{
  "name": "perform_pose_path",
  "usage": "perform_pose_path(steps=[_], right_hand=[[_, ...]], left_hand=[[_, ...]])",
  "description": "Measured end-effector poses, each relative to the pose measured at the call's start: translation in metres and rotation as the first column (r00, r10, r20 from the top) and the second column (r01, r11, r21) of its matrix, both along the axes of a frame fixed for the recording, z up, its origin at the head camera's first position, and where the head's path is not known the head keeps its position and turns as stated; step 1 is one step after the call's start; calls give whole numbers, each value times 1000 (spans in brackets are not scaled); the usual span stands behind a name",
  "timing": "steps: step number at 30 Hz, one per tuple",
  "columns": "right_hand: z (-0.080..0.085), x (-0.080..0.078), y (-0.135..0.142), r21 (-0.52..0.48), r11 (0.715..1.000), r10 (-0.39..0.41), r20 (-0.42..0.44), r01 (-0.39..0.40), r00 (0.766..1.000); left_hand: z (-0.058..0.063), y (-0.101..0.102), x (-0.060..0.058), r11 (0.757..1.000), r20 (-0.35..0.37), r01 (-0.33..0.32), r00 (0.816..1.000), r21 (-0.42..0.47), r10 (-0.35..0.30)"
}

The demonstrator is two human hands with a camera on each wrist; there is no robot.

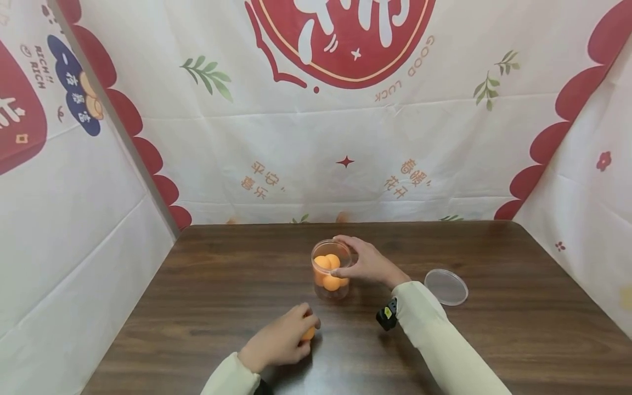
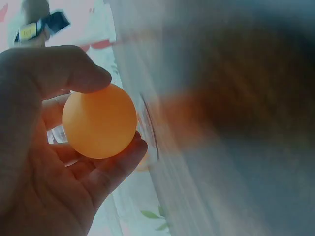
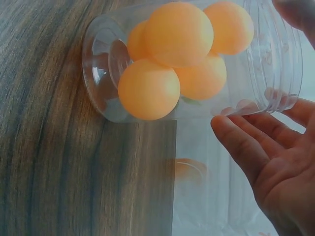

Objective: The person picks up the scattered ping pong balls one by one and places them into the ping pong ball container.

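A clear plastic jar [image 1: 332,293] stands upright on the table without its lid, and several orange balls [image 3: 149,89] like ping-pong balls lie inside it. Near the jar's top, my right hand [image 1: 365,262] grips the side, thumb in front and fingers behind. Closer to me and left of the jar, my left hand [image 1: 283,336] pinches one orange ball [image 2: 100,121] between thumb and fingers. In the head view that ball is mostly covered by the fingers. The left hand is apart from the jar.
A round clear lid [image 1: 446,287] lies on the brown wooden table [image 1: 222,274], right of the jar and beside the right sleeve. Printed white cloth [image 1: 296,142] hangs behind the table and along both sides.
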State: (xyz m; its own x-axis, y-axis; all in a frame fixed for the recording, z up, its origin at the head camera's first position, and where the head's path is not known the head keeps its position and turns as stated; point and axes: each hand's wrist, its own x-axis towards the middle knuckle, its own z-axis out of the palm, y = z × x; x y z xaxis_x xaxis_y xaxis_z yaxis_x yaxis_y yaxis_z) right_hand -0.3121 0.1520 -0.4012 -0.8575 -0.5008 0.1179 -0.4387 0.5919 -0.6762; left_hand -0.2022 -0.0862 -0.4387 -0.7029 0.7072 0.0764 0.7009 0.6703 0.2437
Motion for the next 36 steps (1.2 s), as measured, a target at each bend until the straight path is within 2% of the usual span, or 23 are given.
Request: perform_pose_path(steps=[4,9,17,21,24,30,36], right_hand=[[0,1,0,13,1000,-11,2,11,1000],[1,1,1,12,1000,-23,0,23,1000],[2,1,-1,15,1000,-3,6,3,1000],[2,1,-2,5,1000,-3,2,3,1000],[3,1,-3,0,1000,-5,8,5,1000],[3,1,-2,-2,1000,-15,32,15,999],[3,2,-2,6,1000,-19,33,19,999]], left_hand=[[-3,-6,-15,999,-20,-32,999,8,32],[0,-9,-36,997,-72,-76,995,-2,75],[16,-11,-67,991,-139,-133,981,33,136],[26,-10,-81,984,-128,-171,976,59,177],[33,-10,-88,978,-110,-198,973,70,205],[45,-9,-98,974,-102,-212,970,78,220],[61,-3,-105,976,-146,-203,966,75,212]])
